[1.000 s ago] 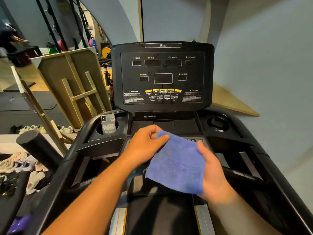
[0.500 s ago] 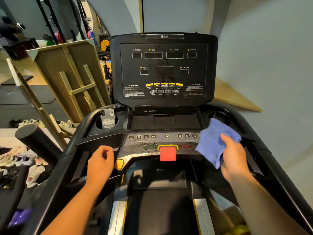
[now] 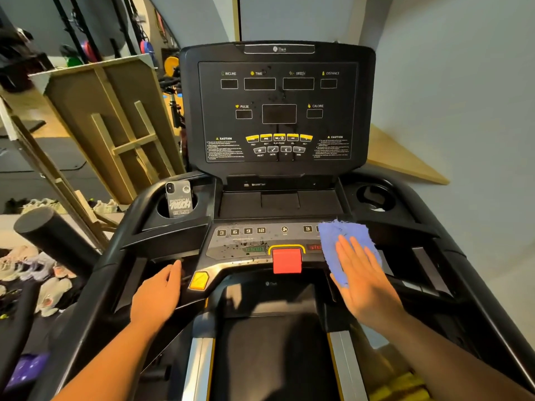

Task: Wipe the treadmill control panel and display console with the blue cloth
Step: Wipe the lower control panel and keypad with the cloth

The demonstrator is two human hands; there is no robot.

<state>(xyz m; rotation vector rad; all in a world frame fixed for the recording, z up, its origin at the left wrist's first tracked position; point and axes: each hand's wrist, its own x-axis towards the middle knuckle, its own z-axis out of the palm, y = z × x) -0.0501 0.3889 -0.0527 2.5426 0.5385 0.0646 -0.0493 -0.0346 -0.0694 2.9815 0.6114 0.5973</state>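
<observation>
At the right end of the grey treadmill control panel point(image 3: 231, 250), the fuzzy blue microfibre cloth point(image 3: 343, 241) lay spread flat, its top edge frayed and wispy, covering the right-hand number buttons and part of the red-lit stop readout. Its lower corner hung past the panel's front edge. The right hand point(image 3: 366, 280) pressed down on it with fingers straight and close together, palm flat on the fabric. The left hand point(image 3: 157, 296) rested on the black left handrail point(image 3: 121, 285) near the panel's left front corner, fingers loosely extended and holding nothing. Dark specks dotted the panel's bare left half around the green start readout. A red safety key block point(image 3: 287, 260) sat at the middle of the front edge. Behind stood the upright black display console point(image 3: 278, 111), its windows dark, with more specks near its centre. A cased phone point(image 3: 179, 199) stood in the left cup holder.
</observation>
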